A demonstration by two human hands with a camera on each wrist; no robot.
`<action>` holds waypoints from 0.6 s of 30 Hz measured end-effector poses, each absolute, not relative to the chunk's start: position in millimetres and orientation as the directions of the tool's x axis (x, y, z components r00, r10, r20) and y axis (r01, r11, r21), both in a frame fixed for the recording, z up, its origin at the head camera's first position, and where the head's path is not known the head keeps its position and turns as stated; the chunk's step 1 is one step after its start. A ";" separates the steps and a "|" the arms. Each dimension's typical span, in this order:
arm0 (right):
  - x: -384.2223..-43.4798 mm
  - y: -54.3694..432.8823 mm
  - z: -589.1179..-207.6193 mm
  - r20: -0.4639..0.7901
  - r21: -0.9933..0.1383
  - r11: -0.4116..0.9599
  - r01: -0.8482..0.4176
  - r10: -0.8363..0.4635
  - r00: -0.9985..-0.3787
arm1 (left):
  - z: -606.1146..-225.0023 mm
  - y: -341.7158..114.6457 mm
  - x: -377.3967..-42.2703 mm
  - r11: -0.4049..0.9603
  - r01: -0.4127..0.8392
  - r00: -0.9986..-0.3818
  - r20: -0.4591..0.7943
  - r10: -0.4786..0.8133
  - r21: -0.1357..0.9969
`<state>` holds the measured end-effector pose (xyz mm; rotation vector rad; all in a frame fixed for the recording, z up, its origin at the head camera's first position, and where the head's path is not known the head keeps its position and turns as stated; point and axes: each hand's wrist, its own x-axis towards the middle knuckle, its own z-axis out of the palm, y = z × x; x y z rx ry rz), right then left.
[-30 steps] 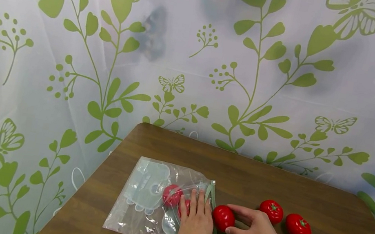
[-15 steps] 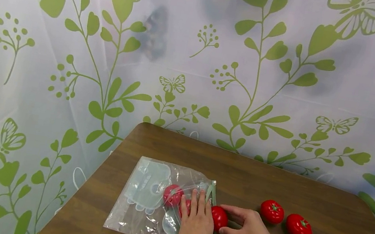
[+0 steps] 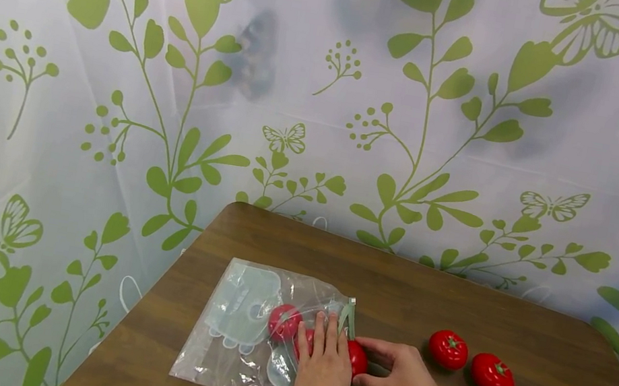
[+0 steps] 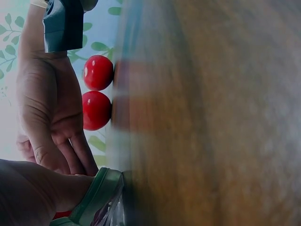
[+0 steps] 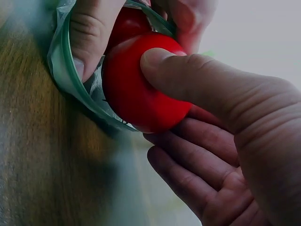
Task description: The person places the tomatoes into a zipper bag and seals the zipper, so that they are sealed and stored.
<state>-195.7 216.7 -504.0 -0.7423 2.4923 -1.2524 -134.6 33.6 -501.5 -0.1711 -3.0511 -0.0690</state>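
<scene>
A clear zip-top bag (image 3: 218,369) with a green zip edge (image 3: 350,314) lies on the table, two red tomatoes showing through it. One bagged tomato (image 3: 284,322) is in plain sight; the other is partly covered by my left hand (image 3: 322,376). That hand's straight fingers lie over the bag, while its thumb (image 5: 89,37) reaches inside the green rim. Between thumb and fingers, my right hand (image 3: 407,380) grips a glossy red tomato (image 5: 141,89) right at the bag's mouth. In the head view the left hand hides part of this tomato.
Two more red tomatoes, a nearer one (image 3: 493,375) and another (image 3: 448,349), sit on the brown wooden table (image 3: 382,273) right of the right hand. A leaf-and-butterfly patterned curtain (image 3: 327,87) hangs behind the table's far edge.
My right hand has moved left with its tomato, from beside the green zip edge up to the bag's mouth against the left hand. The left hand and bag stay nearly still.
</scene>
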 end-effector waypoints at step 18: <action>-195.6 202.3 -500.7 0.016 -0.722 0.589 -0.363 -0.510 -0.860 | -502.5 33.0 -132.4 0.991 0.128 -0.987 0.106 0.124 0.038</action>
